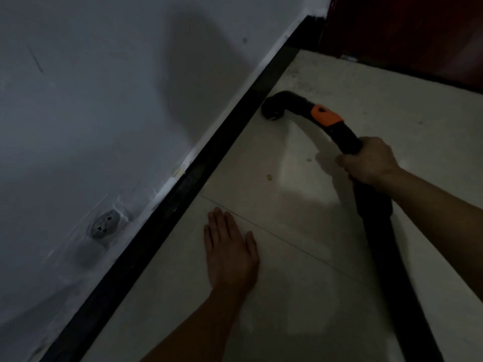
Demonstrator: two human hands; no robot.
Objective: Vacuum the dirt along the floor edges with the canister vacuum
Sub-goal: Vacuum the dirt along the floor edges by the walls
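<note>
A black vacuum wand (342, 133) with an orange collar (325, 116) curves across the pale tiled floor. Its black nozzle tip (273, 108) rests on the floor right beside the black baseboard (198, 178). My right hand (371, 160) is shut around the wand just behind the orange collar, and the black hose (386, 257) runs from it toward the lower right. My left hand (230, 249) lies flat on the floor, palm down with fingers apart, close to the baseboard. A few small specks of dirt (268, 176) lie on the tile between hand and nozzle.
A white wall (104, 100) rises behind the baseboard, with a grey wall socket (105, 224) low down. A dark red-brown door or cabinet (407, 30) closes off the far corner. Pale floor tiles (300, 296) extend to the right.
</note>
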